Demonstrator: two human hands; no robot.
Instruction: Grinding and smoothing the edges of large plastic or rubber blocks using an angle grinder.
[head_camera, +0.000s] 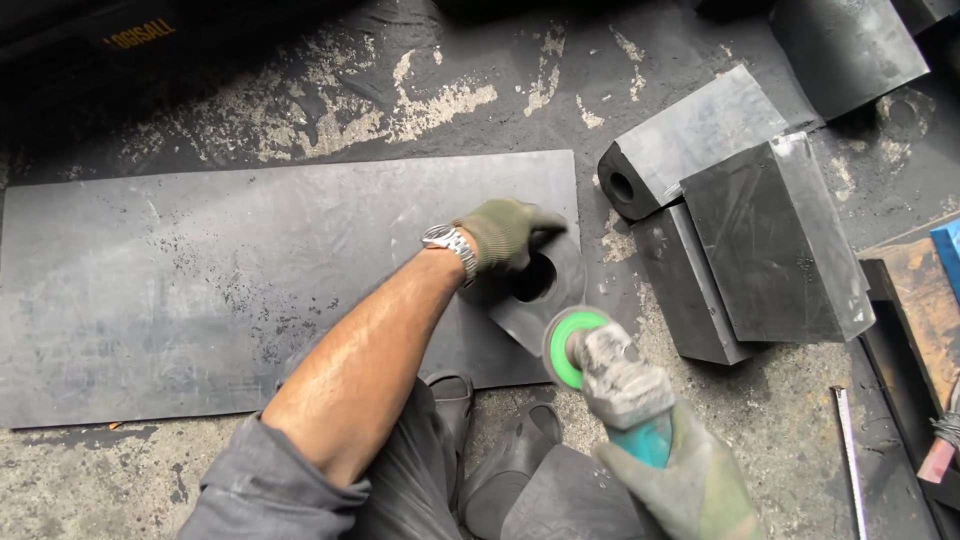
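A black block with a hole (535, 285) is steadied at the rubber sheet's (200, 280) right edge by the gloved left hand (503, 232), closed over its top; the angle grinder (620, 385) is gripped fully in the right hand (690, 475), disc at the block's lower edge.

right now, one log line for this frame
left hand: steadies holed block | right hand: holds grinder | disc: at block edge | mat: under block | spare blocks: right
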